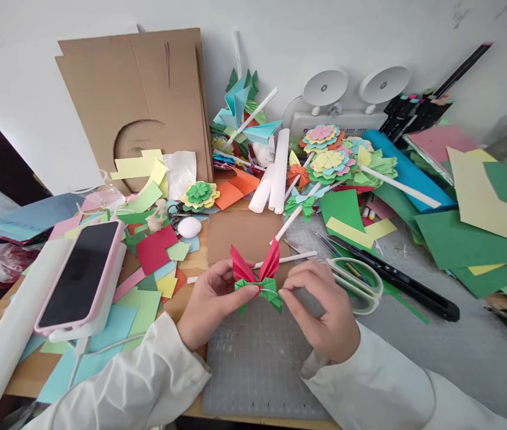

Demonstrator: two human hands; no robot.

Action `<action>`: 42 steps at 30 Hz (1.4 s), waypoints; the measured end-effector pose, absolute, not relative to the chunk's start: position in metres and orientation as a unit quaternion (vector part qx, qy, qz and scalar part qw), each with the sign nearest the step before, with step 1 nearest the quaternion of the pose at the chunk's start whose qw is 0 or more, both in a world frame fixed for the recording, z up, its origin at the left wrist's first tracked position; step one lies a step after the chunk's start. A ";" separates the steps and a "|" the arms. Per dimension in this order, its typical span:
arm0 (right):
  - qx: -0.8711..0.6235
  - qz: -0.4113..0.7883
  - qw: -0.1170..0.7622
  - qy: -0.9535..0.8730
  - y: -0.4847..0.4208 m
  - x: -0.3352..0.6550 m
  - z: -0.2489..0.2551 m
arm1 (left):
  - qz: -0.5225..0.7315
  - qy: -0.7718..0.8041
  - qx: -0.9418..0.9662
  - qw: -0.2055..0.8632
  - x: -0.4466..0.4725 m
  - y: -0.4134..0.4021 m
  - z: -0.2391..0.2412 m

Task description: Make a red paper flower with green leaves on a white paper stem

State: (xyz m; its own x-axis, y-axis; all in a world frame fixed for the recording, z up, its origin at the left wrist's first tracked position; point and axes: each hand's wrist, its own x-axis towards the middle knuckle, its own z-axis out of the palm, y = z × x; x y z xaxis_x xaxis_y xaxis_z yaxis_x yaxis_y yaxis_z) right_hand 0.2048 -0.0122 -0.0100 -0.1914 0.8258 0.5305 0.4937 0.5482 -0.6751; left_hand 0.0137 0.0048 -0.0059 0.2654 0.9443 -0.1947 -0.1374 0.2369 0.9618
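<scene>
A folded paper butterfly (270, 263), with red upper wings and green lower ones, is upright above the grey cutting mat (253, 382). My left hand (211, 301) pinches it at its left side, the thumb lying across the green part near the middle. Across the green wings runs a thin white strand (272, 291), thread or wire; I cannot tell which. The fingertips of my right hand (325, 304) are pinched together at the strand's right end, just off the green wing. Behind the butterfly lies a thin white paper stick (295, 258).
Scissors (358, 283) and a black utility knife (396, 278) lie right of my right hand. Paper scraps (157, 248) and a phone (80, 275) crowd the left. Paper flowers (325, 158), white rolled tubes (277, 173) and cardboard sheets (146, 89) stand behind. Green paper (472, 239) is piled at right.
</scene>
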 end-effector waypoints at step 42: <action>-0.380 -0.015 0.502 -0.776 -0.012 0.218 -0.003 | 0.457 0.375 0.495 0.637 0.012 0.005 -0.002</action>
